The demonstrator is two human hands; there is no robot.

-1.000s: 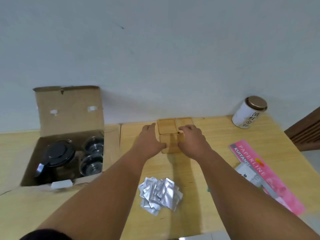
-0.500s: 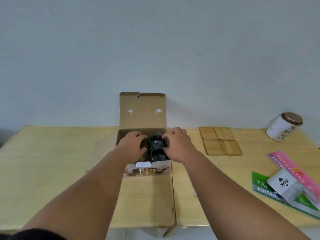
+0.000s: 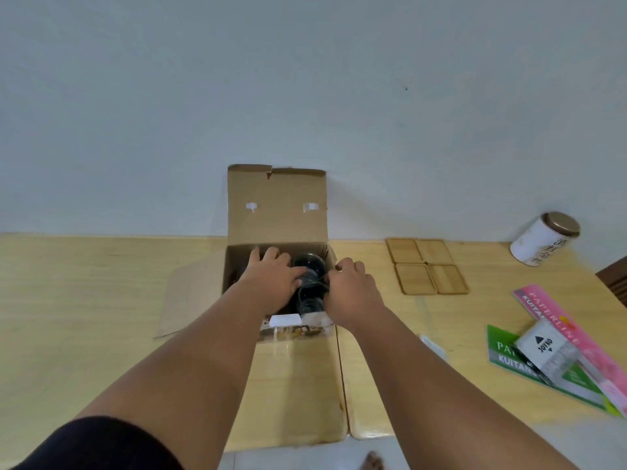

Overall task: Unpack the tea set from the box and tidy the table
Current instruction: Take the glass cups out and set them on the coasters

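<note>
An open cardboard box point(image 3: 276, 205) stands on the wooden table point(image 3: 84, 300) against the wall, lid flap upright. Inside on the right sit two glass cups, one at the rear point(image 3: 310, 264) and one at the front point(image 3: 308, 305). My left hand point(image 3: 271, 278) reaches into the box's left half with fingers spread, covering what lies beneath; its thumb is beside the rear cup. My right hand point(image 3: 351, 288) rests at the box's right wall, fingers curled by the rear cup's rim. Whether either hand grips anything is hidden.
Several square wooden coasters point(image 3: 427, 266) lie in a grid right of the box. A white tin with a bronze lid point(image 3: 543, 239) stands at the far right. Pink point(image 3: 570, 337) and green point(image 3: 509, 354) booklets and a white pack point(image 3: 546, 347) lie at the right edge.
A second ago both hands were at the coasters; they moved left into the box. Over the last half second they stayed around the rear cup, the left reaching slightly deeper.
</note>
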